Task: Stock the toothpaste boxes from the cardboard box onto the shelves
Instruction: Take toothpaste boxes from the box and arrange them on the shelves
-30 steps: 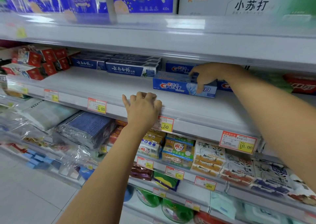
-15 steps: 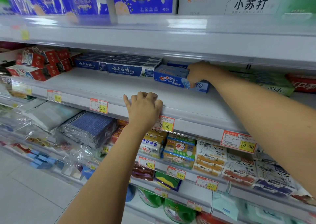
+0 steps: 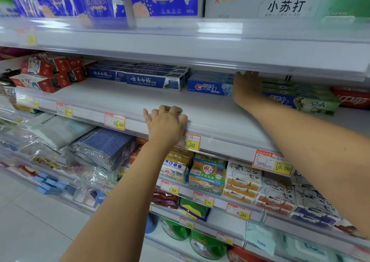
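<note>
A blue Crest toothpaste box lies lengthwise at the back of the white middle shelf, on top of more blue boxes. My right hand reaches deep into the shelf with fingers straight, its palm against the right end of that blue stack. My left hand grips the shelf's front edge, fingers curled over the lip. Dark blue toothpaste boxes sit just left of the Crest box. The cardboard box is out of view.
Red toothpaste boxes are piled at the shelf's left end. Green boxes and a red box lie to the right of my arm. The upper shelf hangs low over my right hand. Price tags line the front edge.
My right hand carried the Crest box back and left onto the stack beside the dark blue boxes, then released it and straightened. The left hand stayed on the shelf edge.
</note>
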`<control>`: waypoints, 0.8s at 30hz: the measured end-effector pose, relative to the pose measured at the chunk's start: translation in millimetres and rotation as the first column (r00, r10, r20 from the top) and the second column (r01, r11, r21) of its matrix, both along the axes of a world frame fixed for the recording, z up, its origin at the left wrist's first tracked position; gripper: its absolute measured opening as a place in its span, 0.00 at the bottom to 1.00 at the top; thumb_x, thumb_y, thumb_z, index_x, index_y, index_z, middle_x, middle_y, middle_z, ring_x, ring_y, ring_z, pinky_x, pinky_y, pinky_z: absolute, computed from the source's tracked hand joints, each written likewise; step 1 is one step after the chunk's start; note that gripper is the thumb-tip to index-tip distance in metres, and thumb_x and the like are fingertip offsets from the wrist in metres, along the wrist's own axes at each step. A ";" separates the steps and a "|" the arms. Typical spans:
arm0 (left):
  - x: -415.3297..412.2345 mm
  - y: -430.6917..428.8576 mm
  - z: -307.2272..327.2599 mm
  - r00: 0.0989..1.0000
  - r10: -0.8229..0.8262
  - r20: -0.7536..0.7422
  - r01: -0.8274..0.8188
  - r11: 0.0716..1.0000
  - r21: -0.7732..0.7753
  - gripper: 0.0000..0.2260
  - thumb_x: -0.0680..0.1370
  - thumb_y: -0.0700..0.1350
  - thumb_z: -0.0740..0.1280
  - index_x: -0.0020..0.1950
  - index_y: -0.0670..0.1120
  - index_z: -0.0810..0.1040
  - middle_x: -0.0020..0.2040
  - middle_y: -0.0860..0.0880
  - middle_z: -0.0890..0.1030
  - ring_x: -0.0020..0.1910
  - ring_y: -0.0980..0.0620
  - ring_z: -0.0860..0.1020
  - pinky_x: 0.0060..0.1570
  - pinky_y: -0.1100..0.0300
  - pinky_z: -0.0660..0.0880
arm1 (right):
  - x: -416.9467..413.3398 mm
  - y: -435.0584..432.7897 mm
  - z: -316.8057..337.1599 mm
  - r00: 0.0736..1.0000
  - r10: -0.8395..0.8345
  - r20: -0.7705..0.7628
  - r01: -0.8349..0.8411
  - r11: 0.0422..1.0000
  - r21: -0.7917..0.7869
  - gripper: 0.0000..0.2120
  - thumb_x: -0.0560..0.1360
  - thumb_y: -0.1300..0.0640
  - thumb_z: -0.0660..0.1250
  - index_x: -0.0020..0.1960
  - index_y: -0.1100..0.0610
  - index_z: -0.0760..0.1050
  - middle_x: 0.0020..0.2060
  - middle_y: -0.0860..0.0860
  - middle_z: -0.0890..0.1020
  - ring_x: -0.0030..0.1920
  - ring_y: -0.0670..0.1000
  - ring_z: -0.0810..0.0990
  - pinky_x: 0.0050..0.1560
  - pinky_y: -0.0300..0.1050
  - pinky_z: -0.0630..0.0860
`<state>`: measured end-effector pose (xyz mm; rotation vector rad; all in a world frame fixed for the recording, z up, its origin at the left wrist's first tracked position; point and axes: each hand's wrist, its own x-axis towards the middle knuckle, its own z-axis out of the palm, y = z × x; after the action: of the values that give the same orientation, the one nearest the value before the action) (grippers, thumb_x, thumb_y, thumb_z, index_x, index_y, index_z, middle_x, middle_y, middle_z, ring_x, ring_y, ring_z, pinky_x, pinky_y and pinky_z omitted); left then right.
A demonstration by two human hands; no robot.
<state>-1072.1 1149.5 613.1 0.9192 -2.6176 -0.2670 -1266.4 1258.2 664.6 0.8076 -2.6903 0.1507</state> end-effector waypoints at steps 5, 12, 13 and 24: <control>-1.4 -1.7 1.2 0.999 0.021 0.029 -0.020 1.000 -0.020 0.19 0.81 0.50 0.49 0.70 0.50 0.68 0.69 0.40 0.68 0.70 0.40 0.63 0.72 0.40 0.41 | 13.0 7.1 -4.7 0.997 0.026 0.066 -0.023 0.999 -0.047 0.23 0.74 0.66 0.64 0.67 0.65 0.63 0.66 0.64 0.64 0.67 0.64 0.63 0.61 0.58 0.69; 7.6 48.2 -3.3 0.885 -0.171 -0.434 0.232 0.968 0.093 0.14 0.81 0.44 0.56 0.64 0.45 0.75 0.63 0.45 0.76 0.65 0.47 0.68 0.70 0.52 0.55 | 63.3 39.3 0.8 0.960 0.244 0.139 -0.231 0.968 -0.101 0.20 0.76 0.61 0.62 0.67 0.60 0.67 0.65 0.61 0.69 0.63 0.61 0.70 0.55 0.49 0.71; 12.9 68.5 -4.0 0.819 -0.204 -0.537 0.303 0.947 0.102 0.13 0.81 0.43 0.58 0.64 0.45 0.75 0.61 0.46 0.76 0.63 0.50 0.70 0.67 0.56 0.62 | 74.8 53.0 -0.1 0.949 0.295 0.114 -0.274 0.947 -0.170 0.16 0.77 0.58 0.62 0.64 0.59 0.70 0.60 0.59 0.74 0.58 0.58 0.74 0.52 0.48 0.72; 46.6 246.0 -103.1 0.757 -0.401 -0.515 0.612 0.710 0.347 0.29 0.77 0.61 0.57 0.32 0.36 0.72 0.29 0.40 0.74 0.31 0.45 0.74 0.34 0.48 0.70 | 138.3 279.0 -65.0 0.852 0.433 0.293 -0.311 0.871 -0.381 0.19 0.75 0.42 0.65 0.33 0.54 0.71 0.21 0.46 0.67 0.25 0.45 0.67 0.30 0.40 0.64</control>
<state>-1025.5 1395.4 510.0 0.1607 -2.3663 -1.2013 -1128.1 1537.2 599.6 1.3001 -2.6844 0.8980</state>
